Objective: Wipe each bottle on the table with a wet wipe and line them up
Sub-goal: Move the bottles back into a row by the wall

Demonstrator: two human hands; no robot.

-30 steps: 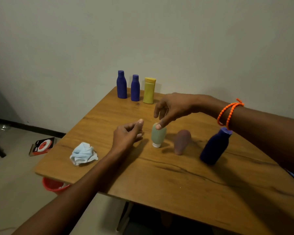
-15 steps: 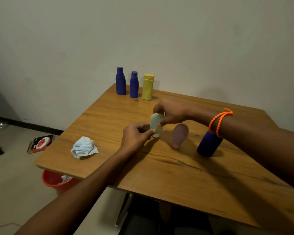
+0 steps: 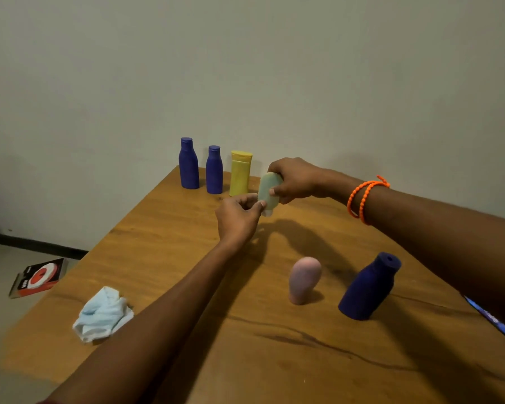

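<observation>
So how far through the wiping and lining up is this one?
Roughly halfway. Done, apparently: two blue bottles and a yellow bottle stand in a row at the table's far edge. In hand: the right hand grips the pale green bottle beside that row, the left hand pinching its lower part. Left: the pink bottle and the large blue bottle. The crumpled wipe lies unused.

I can read no words or numbers. The box [image 3: 38,277] on the floor carries white print too blurred to make out, and my bottles show no labels I can read.
</observation>
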